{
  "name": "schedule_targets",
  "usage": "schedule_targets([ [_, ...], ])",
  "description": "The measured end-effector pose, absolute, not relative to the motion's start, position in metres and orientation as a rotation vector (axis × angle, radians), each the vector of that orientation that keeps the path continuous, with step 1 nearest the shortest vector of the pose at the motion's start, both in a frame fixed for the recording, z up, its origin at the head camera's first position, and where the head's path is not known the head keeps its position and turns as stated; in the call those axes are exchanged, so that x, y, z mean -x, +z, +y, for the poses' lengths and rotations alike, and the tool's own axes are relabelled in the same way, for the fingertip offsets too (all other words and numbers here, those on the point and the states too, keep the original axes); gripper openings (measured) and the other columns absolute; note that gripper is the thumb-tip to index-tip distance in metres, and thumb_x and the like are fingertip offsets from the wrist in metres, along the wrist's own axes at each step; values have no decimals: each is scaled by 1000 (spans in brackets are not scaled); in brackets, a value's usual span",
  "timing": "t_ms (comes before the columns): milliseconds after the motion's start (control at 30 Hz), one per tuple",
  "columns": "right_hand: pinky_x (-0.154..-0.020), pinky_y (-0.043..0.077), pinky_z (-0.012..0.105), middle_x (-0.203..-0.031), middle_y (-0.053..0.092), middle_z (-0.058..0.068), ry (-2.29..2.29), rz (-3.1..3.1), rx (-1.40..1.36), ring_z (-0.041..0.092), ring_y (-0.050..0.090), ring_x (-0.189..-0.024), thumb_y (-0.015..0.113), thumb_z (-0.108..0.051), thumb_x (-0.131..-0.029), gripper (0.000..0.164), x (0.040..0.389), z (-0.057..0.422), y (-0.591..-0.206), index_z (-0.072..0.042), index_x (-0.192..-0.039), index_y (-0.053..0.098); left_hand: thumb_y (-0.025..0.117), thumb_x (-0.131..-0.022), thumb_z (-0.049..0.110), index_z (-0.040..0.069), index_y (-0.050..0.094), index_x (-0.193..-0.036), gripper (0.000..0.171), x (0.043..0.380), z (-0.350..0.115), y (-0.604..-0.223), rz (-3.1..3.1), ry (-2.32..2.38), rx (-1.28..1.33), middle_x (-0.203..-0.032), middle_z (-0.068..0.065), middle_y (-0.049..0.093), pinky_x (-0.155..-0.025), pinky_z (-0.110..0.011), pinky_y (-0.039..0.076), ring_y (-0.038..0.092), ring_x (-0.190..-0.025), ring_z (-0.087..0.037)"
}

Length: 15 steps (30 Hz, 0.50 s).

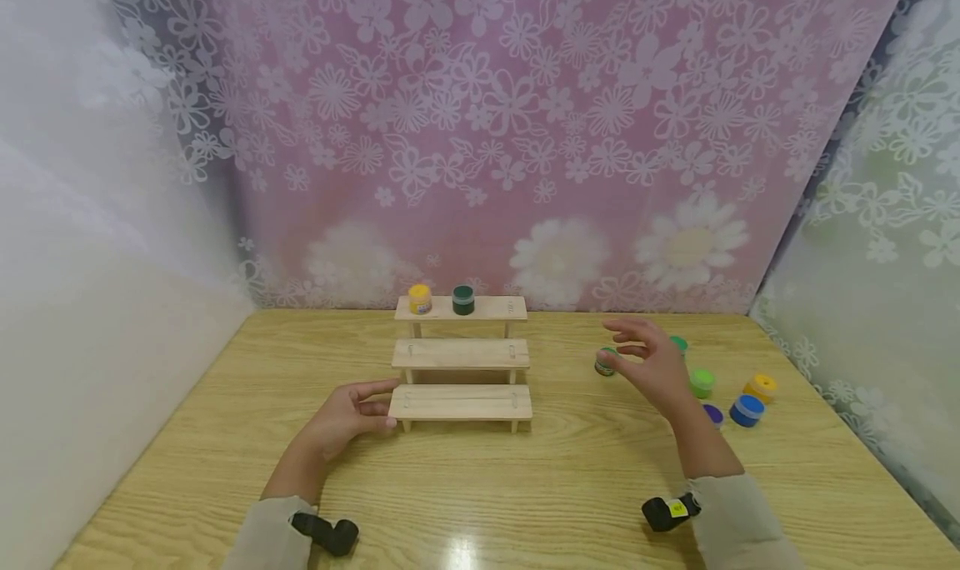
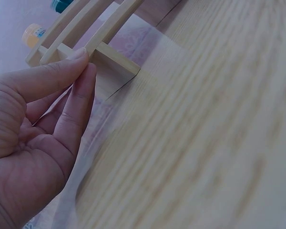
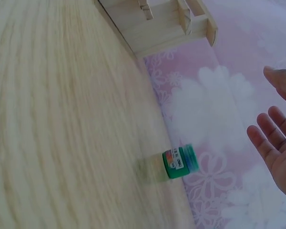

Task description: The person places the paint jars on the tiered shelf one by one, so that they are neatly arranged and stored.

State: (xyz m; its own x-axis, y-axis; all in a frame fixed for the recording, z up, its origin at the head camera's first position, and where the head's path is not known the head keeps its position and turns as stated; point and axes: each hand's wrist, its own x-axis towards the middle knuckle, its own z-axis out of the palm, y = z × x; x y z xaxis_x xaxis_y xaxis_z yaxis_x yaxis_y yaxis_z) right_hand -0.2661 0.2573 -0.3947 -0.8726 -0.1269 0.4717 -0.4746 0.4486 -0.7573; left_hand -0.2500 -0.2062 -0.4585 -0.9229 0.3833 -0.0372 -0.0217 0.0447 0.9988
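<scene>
A three-step wooden display stand (image 1: pixel 459 401) is on the table. My left hand (image 1: pixel 347 420) pinches the left end of its lowest step between thumb and fingers; in the left wrist view the fingertips (image 2: pixel 88 76) meet at that end. My right hand (image 1: pixel 651 368) hovers by a small green-lidded paint jar (image 1: pixel 605 367), fingers spread and thumb overlapping it in the head view. From the right wrist, a green jar (image 3: pixel 175 164) stands upright on the table, apart from the fingers. A yellow jar (image 1: pixel 420 300) and a dark green jar (image 1: pixel 463 301) sit on the top step.
Right of my right hand stand more paint jars: a light green jar (image 1: pixel 702 383), a blue jar (image 1: pixel 747 411), an orange-yellow jar (image 1: pixel 761 388), a purple jar (image 1: pixel 713 416) and a green jar (image 1: pixel 679 345), the last two partly hidden. A floral curtain (image 1: pixel 465 137) hangs behind the table.
</scene>
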Motion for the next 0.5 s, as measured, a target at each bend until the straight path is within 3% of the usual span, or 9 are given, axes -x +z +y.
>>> schedule_targets([
  [200, -84, 48, 15, -129, 50, 13, 1394, -2370, -468, 31, 51, -109, 74, -7, -87, 45, 268, 266, -402, -3, -130, 60, 75, -82, -3, -6, 42, -144, 70, 250, -206, -458, 2028, 1948, -375, -114, -25, 65, -77, -32, 56, 67, -97, -22],
  [500, -84, 47, 15, -137, 46, 15, 1407, -2414, -434, 34, 49, -116, 74, -15, -89, 47, 272, 277, -413, -5, -132, 59, 76, -81, -3, -7, 42, -143, 70, 252, -206, -460, 2022, 1960, -372, -114, -24, 65, -78, -32, 56, 67, -97, -22],
])
